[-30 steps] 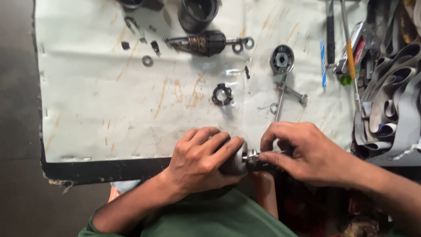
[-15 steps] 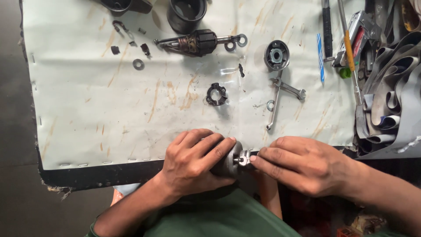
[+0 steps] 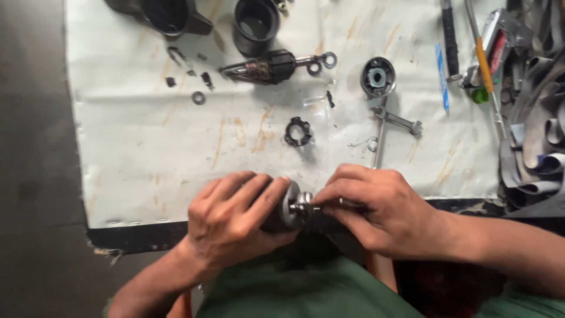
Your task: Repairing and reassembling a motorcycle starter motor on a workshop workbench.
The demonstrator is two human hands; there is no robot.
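Metal, grey and rounded, is the material of the small motor part [image 3: 286,209] held at the near edge of the table, over the person's lap. It is wrapped by the left hand [image 3: 235,221], whose fingers are closed firmly around its dark body, so that only the bright end face and a short shaft stub [image 3: 305,203] are shown. The stub is met by the right hand [image 3: 376,206], whose fingertips are pressed together on a thin tool or pin [image 3: 329,205] set against it; what exactly is pinched cannot be told, as it is mostly covered.

The step in hand is judged to be the working of a small fastener or clip at the shaft end. The next move is judged to call for a steady hold from the left hand and a fine, aligned push or turn from the right.

Just beyond the grip, a stained white cloth [image 3: 147,153] is spread over the table. A dark toothed ring [image 3: 298,131] lies beyond the grip, and a spanner [image 3: 395,121] beyond the right hand. Farther off, a wound armature [image 3: 268,66], a round bearing housing [image 3: 377,76] and two dark cylindrical casings [image 3: 256,25] are laid out. Screwdrivers [image 3: 484,59] are seen far beyond the right wrist.
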